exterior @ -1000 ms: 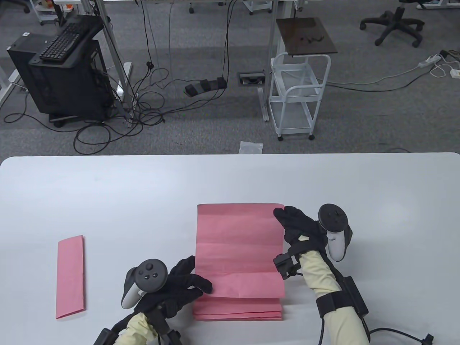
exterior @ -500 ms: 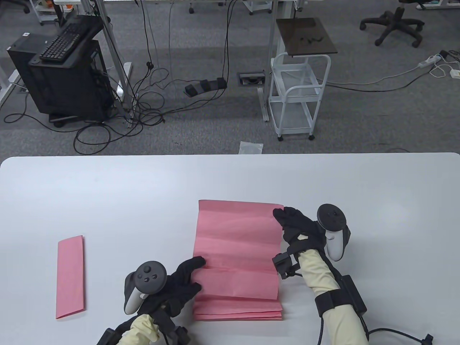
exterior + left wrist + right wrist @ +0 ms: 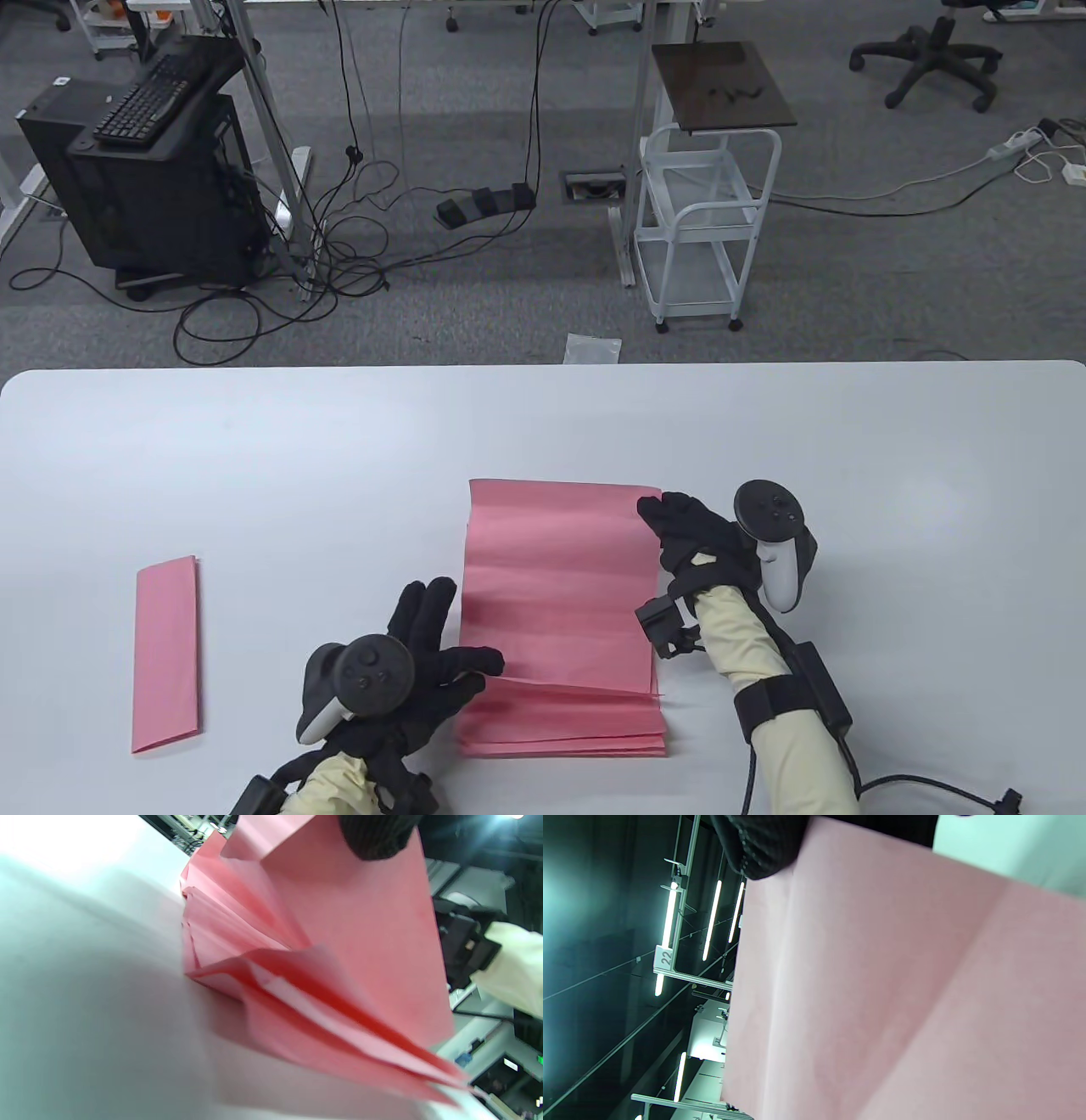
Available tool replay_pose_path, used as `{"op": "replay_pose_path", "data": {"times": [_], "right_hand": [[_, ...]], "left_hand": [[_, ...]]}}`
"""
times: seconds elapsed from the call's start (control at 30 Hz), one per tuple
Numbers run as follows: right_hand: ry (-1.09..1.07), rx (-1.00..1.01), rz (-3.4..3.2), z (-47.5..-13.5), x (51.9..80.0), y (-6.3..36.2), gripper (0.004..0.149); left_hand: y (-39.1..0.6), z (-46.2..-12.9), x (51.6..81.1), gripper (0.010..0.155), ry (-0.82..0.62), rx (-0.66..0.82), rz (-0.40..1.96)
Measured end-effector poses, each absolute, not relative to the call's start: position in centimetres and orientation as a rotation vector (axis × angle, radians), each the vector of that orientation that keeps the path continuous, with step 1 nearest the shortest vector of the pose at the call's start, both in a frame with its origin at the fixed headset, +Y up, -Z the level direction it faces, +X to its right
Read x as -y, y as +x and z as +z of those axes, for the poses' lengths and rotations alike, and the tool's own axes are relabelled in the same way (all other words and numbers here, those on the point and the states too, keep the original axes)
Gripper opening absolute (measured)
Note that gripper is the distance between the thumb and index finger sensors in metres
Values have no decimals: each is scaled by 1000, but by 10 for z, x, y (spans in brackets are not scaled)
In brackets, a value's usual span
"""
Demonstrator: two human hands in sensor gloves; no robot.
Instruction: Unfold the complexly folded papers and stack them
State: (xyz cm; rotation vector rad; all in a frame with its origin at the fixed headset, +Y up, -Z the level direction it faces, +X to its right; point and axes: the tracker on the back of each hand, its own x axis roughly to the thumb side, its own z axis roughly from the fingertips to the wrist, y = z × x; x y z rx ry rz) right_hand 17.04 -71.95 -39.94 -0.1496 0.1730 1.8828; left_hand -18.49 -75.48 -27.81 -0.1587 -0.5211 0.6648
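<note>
A creased pink sheet [image 3: 560, 586] lies opened over a stack of unfolded pink papers [image 3: 560, 734] at the table's front centre. My right hand [image 3: 657, 509] pinches the sheet's far right corner; the right wrist view shows its fingers [image 3: 763, 844] at the edge of the sheet [image 3: 882, 984]. My left hand [image 3: 454, 645] is spread open at the sheet's near left corner, thumb touching it. In the left wrist view a fingertip [image 3: 375, 836] rests on the sheet [image 3: 373, 925], whose near edge is lifted above the stack [image 3: 220, 929]. A folded pink strip [image 3: 166, 654] lies at the left.
The white table [image 3: 254, 467] is bare behind and to the right of the papers. Beyond its far edge are a white trolley [image 3: 704, 246], a computer tower [image 3: 136, 178] and floor cables.
My left hand let go of the sheet's left edge, drew back and spread its fingers. My right hand shifted slightly left with the corner. The sheet's near edge has lifted.
</note>
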Motion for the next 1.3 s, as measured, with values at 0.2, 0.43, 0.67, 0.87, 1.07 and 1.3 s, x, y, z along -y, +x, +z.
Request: {"op": "replay_pose_path", "data": {"times": [0.2,0.43,0.67,0.87,1.07,1.3], "right_hand": [[-176,-196,1909,-404,732,165,38],[-174,-212,1925,-405,742,162,38],[-176,-212,1947,-406,742,159,39],[-175,-266,1946,-404,748,156,46],[90,-154,2287,-374,736,136,72],[802,-920,2636,-294,773,79,77]], "left_hand": [[-178,-279,765,42,-326,574,666],[-176,-279,771,56,-430,576,673],[-160,-282,778,46,-507,535,583],[-149,-281,798,76,-671,471,368],[-150,-283,816,85,-776,446,180],[-150,-282,817,91,-794,448,159]]}}
